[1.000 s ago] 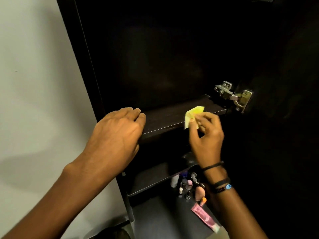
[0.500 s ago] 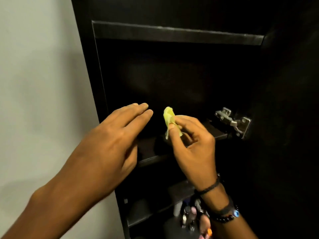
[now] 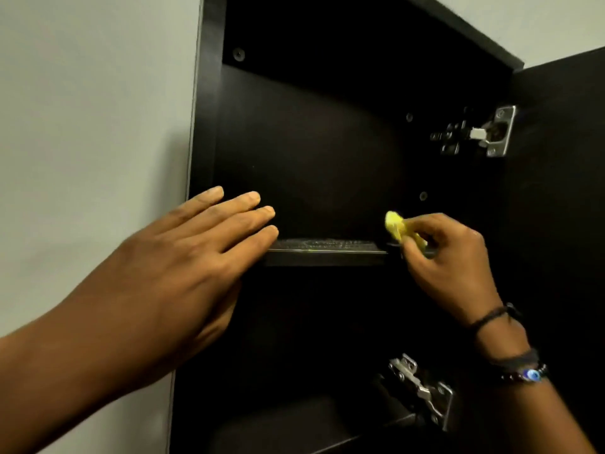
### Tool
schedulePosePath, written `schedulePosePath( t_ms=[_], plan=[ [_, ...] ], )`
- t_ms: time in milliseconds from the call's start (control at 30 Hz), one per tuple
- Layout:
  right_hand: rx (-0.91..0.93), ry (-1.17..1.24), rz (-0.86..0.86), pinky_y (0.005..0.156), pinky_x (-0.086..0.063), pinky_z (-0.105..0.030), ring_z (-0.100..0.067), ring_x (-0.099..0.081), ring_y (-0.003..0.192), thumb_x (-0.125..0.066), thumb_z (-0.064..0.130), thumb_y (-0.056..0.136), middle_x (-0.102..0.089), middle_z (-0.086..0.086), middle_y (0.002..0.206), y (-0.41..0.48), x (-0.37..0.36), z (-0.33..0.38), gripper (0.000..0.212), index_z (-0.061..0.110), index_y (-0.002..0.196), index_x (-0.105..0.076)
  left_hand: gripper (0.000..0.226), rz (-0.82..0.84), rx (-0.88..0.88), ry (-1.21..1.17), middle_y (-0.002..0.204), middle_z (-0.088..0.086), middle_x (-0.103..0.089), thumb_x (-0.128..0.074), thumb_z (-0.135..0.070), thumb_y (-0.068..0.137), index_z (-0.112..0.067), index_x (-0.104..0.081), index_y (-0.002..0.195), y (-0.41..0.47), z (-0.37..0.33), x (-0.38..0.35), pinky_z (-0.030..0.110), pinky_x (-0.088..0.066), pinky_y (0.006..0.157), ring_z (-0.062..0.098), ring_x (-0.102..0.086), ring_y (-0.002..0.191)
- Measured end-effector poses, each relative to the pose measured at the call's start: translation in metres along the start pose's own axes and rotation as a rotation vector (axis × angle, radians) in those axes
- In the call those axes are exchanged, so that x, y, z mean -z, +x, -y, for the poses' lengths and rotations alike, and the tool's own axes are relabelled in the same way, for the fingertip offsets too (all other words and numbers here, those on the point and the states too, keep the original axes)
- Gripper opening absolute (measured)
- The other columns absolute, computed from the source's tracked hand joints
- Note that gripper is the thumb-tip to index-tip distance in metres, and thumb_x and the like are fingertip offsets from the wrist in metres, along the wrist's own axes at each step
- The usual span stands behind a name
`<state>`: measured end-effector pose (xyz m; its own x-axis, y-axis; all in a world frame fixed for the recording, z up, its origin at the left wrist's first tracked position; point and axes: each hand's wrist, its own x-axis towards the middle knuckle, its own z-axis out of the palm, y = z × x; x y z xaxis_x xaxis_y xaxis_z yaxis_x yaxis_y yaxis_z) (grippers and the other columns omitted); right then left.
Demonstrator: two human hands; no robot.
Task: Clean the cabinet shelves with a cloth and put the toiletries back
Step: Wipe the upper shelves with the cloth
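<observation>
My right hand (image 3: 451,267) pinches the yellow cloth (image 3: 397,226) at the upper shelf (image 3: 327,253)'s right end, left hand (image 3: 183,273) straight-fingered at its left, and that tiny wad could slip mid-wipe.

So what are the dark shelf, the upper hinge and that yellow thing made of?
Shelf: probably dark laminated board, matt, faint grain streaks on top. Upper hinge: bright metal, likely steel; its plate glints. Yellow cloth: soft fabric, seemingly, since it crumples where the right hand pinches it.
</observation>
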<state>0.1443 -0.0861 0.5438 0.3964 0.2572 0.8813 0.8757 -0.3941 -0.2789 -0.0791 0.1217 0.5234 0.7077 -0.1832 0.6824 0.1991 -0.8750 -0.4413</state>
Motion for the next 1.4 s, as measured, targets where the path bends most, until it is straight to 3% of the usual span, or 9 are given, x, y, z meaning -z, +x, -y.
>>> schedulePosePath(
  t_ms=[133,233,367,467,567,733,1000,1200,1400],
  plan=[
    [-0.12,-0.12,0.441,0.081,-0.055,-0.037,-0.014,-0.065,0.084,-0.047,0.029,0.093,-0.069,0.004,0.089,0.021,0.0,0.019,0.026,0.024,0.104,-0.07,0.054,-0.028,-0.062,0.184,0.133,0.015,-0.055,-0.029,-0.022,0.081,-0.007,-0.062,0.121,0.012,0.016,0.019,0.044,-0.022,0.109,0.032,-0.045,0.13],
    [0.163,0.022,0.481,0.086,-0.051,-0.032,-0.008,-0.064,0.093,-0.04,0.029,0.091,-0.072,0.006,0.096,0.013,-0.009,0.068,0.034,0.023,0.105,-0.07,0.049,-0.062,-0.13,0.251,0.129,0.016,-0.058,-0.029,-0.019,0.084,-0.007,-0.067,0.113,0.022,0.022,0.025,0.045,-0.021,0.109,0.033,-0.046,0.128],
    [0.422,0.213,0.61,0.069,-0.044,-0.012,0.001,-0.059,0.079,-0.04,0.022,0.095,-0.068,0.012,0.086,-0.001,-0.02,0.118,0.033,0.021,0.115,-0.067,0.048,-0.078,-0.155,0.276,0.122,0.014,-0.063,-0.027,-0.02,0.088,-0.007,-0.071,0.103,0.029,0.03,0.027,0.045,-0.02,0.11,0.031,-0.046,0.128],
    [0.383,0.171,0.629,0.066,-0.045,-0.014,-0.002,-0.06,0.072,-0.041,0.022,0.095,-0.066,0.009,0.076,0.007,-0.017,0.109,0.031,0.017,0.108,-0.069,0.052,-0.079,-0.148,0.261,0.116,0.012,-0.067,-0.022,-0.023,0.095,-0.009,-0.071,0.101,0.027,0.033,0.026,0.046,-0.019,0.111,0.029,-0.051,0.125],
    [0.201,-0.09,0.629,0.08,-0.051,-0.037,-0.018,-0.063,0.086,-0.04,0.024,0.095,-0.069,-0.004,0.09,0.027,-0.011,0.067,0.03,0.013,0.098,-0.068,0.047,-0.092,-0.164,0.231,0.11,0.013,-0.069,-0.028,-0.018,0.088,-0.007,-0.072,0.098,0.027,0.032,0.027,0.046,-0.021,0.109,0.03,-0.058,0.117],
    [-0.152,-0.269,0.668,0.088,-0.05,-0.032,-0.021,-0.062,0.101,-0.045,0.02,0.097,-0.066,-0.009,0.114,0.062,-0.006,0.002,0.027,0.014,0.116,-0.064,0.045,-0.121,-0.197,0.201,0.108,0.01,-0.071,-0.03,-0.019,0.086,-0.01,-0.073,0.098,0.026,0.038,0.026,0.043,-0.02,0.11,0.027,-0.061,0.113],
    [0.123,0.083,0.862,0.099,-0.048,-0.034,-0.013,-0.063,0.104,-0.042,0.017,0.097,-0.068,0.0,0.113,0.057,-0.055,0.088,0.03,0.021,0.115,-0.066,0.028,-0.199,-0.269,0.177,0.12,0.014,-0.065,-0.061,-0.009,0.075,-0.008,-0.071,0.101,0.039,0.044,0.024,0.054,-0.035,0.103,0.03,-0.055,0.12],
    [0.323,0.261,0.881,0.048,-0.037,-0.019,-0.001,-0.048,0.047,-0.047,0.013,0.092,-0.052,0.008,0.054,0.042,-0.068,0.136,0.036,0.023,0.058,-0.053,0.051,-0.159,-0.216,0.034,0.123,0.014,-0.063,-0.019,-0.028,0.102,-0.009,-0.066,0.111,0.043,0.052,0.018,0.039,-0.028,0.105,0.031,-0.053,0.122],
    [0.169,0.399,0.863,0.098,-0.048,-0.019,0.003,-0.063,0.102,-0.048,0.005,0.094,-0.07,0.014,0.109,0.031,-0.013,0.102,0.033,0.026,0.1,-0.072,0.028,-0.199,-0.273,0.138,0.108,0.016,-0.069,-0.074,-0.004,0.067,-0.005,-0.072,0.095,0.045,0.048,0.021,0.055,-0.039,0.096,0.031,-0.064,0.107]
  ],
)
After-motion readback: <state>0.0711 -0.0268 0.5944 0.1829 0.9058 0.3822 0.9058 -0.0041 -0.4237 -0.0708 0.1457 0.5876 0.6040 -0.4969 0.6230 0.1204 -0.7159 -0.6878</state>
